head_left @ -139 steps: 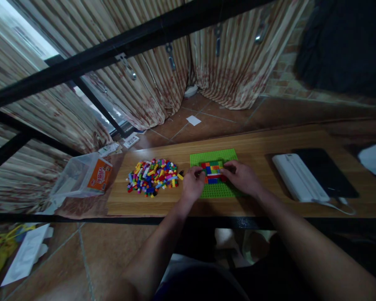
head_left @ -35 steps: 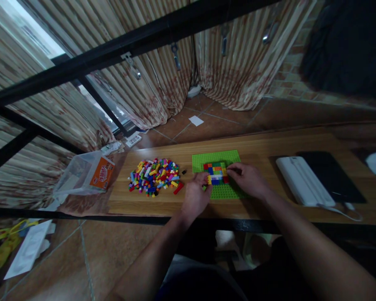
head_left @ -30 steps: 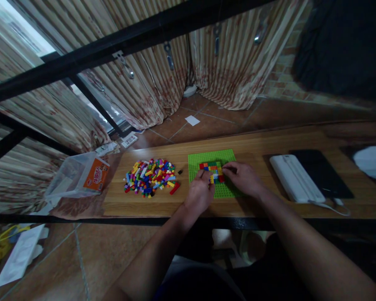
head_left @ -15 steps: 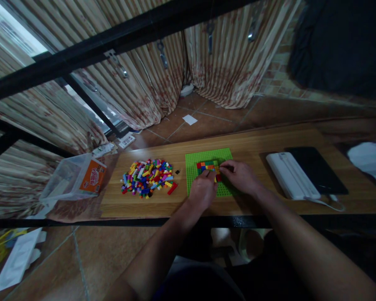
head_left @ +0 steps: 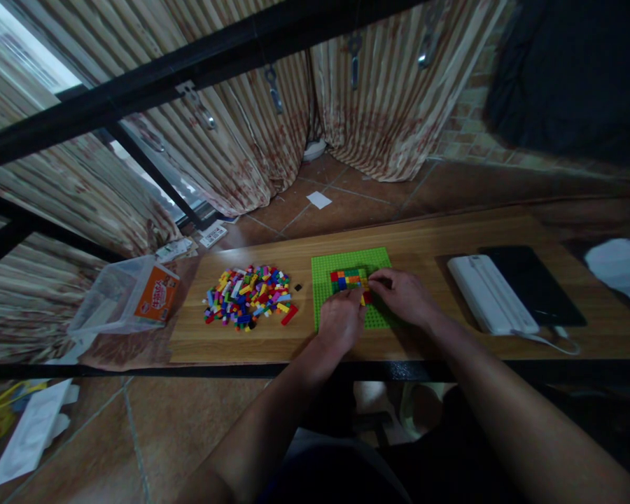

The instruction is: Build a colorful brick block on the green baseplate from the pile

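Note:
A low block of coloured building bricks (head_left: 346,278) sits on a green studded baseplate (head_left: 323,262), on the wooden bench. My left hand (head_left: 341,318) covers the front left of the block. Its fingers are closed over the front bricks, and a bit of a yellow brick shows under the fingertips; the rest is hidden. At the block's right edge, my right hand (head_left: 399,294) pinches with thumb and index finger against the bricks. A loose pile of bricks (head_left: 249,294) lies left of the baseplate, with a red brick (head_left: 289,314) and a small black brick (head_left: 298,287) beside it.
A white device (head_left: 491,294) with a cable lies beside a dark flat tablet (head_left: 533,287) on the right of the wooden bench (head_left: 425,241). Left of the bench stands a clear plastic bin (head_left: 110,301) with an orange label. A black rail (head_left: 215,63) crosses above.
My left hand has moved right and over the front bricks, hiding the yellow piece that showed at its fingers. My right hand stays at the block's right edge. A red brick now lies beside the pile.

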`<action>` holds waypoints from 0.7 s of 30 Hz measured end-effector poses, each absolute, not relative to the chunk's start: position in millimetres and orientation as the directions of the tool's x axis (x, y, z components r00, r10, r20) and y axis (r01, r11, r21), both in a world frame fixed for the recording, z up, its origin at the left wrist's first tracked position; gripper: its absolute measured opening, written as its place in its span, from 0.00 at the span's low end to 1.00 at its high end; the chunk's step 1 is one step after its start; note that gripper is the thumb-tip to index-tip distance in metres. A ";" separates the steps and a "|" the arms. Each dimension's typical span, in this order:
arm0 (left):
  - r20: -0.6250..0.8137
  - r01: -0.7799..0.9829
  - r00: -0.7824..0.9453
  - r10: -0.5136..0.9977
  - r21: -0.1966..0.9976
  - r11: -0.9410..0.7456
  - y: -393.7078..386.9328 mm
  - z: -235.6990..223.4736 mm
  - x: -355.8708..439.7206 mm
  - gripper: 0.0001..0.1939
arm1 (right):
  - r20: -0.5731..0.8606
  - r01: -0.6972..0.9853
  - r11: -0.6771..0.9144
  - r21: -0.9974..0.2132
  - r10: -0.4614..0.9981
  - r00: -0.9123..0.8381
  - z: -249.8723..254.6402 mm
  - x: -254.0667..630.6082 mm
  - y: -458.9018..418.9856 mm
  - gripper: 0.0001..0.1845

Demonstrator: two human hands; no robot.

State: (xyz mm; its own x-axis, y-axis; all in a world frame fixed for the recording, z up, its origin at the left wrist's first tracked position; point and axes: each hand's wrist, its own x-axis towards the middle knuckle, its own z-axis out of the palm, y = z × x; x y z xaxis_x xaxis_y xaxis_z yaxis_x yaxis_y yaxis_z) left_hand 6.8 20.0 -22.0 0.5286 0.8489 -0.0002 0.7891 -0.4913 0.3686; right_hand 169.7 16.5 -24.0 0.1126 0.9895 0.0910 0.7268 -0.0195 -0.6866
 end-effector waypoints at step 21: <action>-0.018 0.798 0.517 0.856 0.372 -0.474 18.8 -18.8 7.2 0.16 | 0.097 0.719 0.022 -0.695 0.993 0.064 -24.4 170.0 15.9 0.11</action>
